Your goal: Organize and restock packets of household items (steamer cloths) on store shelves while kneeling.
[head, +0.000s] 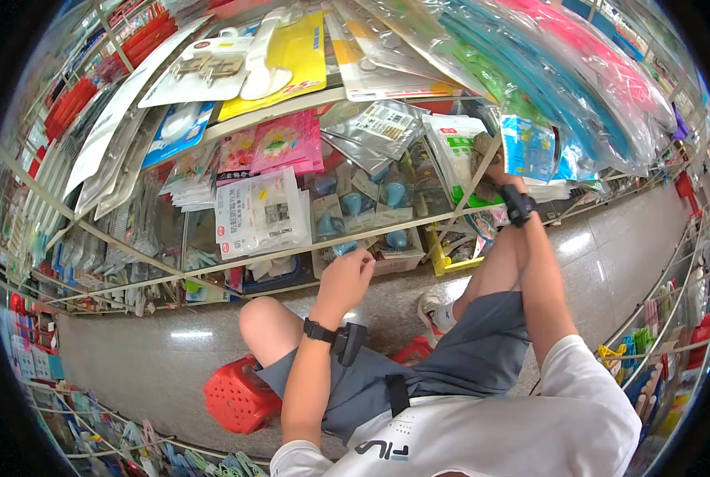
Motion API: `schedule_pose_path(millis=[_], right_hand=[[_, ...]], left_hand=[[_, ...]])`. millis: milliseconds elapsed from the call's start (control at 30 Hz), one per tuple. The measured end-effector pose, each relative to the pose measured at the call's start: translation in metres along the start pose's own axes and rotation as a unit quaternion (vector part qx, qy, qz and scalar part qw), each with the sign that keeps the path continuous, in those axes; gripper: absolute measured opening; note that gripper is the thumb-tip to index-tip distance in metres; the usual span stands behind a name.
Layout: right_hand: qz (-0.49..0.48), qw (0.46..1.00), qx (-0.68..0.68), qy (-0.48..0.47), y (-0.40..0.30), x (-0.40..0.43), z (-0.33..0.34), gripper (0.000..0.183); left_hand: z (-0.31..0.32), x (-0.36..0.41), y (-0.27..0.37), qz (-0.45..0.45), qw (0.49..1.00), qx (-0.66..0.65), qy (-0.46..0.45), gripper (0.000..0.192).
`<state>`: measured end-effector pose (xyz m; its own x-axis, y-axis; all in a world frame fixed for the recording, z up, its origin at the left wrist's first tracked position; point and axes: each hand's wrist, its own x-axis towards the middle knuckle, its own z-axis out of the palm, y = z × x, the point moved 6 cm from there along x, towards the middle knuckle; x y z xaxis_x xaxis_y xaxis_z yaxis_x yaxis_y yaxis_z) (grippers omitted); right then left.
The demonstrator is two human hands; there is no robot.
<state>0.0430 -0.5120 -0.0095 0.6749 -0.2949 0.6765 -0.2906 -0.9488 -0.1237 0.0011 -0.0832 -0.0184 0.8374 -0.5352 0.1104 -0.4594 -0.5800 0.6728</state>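
My left hand (350,277) is in front of the shelf's metal rail, its fingers loosely curled close to a packaged light-blue bulb-shaped item (345,247); whether it touches anything is unclear. Farther right, my right hand (498,170) reaches in behind the slanted shelf strut, beside a white and green plastic packet (455,134) and a brown item (485,155). Its fingers are mostly hidden, so its grip cannot be made out. White printed packets (259,214) lie in a pile left of the light-blue items, with pink packets (289,143) behind them.
Large hanging packages, among them a yellow card (301,59) and teal plastic bags (546,89), overhang the shelf. A slanted metal strut (471,185) stands near my right wrist. Below are a yellow crate (459,266) and a red plastic stool (241,396). Another rack (659,334) curves along the right.
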Motion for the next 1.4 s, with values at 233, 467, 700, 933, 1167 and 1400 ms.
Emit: schedule_pose_path(millis=[233,467,700,933,1167,1400], right_hand=[[-0.05,0.998,-0.028,0.017,0.1,0.008,0.027,0.056],[0.261,0.946,0.185,0.049,0.041,0.009,-0.055,0.045],[0.35,0.795,0.495,0.035,0.043,-0.005,-0.062,0.036],[0.381,0.597,0.706,0.004,0.072,-0.013,-0.052,0.027],[0.441,0.586,0.679,0.047,0.062,-0.009,-0.057,0.016],[0.359,0.585,0.722,0.088,0.075,-0.009,-0.058,0.025]], left_hand=[[-0.034,-0.017,0.155,-0.084,0.845,-0.504,-0.157,0.017],[-0.072,-0.038,0.297,0.041,0.816,-0.554,-0.157,0.014],[-0.039,-0.046,0.333,0.083,0.814,-0.55,-0.165,0.014],[-0.018,-0.046,0.33,0.08,0.82,-0.542,-0.166,0.013],[-0.027,-0.027,0.302,0.104,0.882,-0.439,-0.136,0.013],[0.04,0.091,0.165,0.147,0.977,0.152,-0.023,0.018]])
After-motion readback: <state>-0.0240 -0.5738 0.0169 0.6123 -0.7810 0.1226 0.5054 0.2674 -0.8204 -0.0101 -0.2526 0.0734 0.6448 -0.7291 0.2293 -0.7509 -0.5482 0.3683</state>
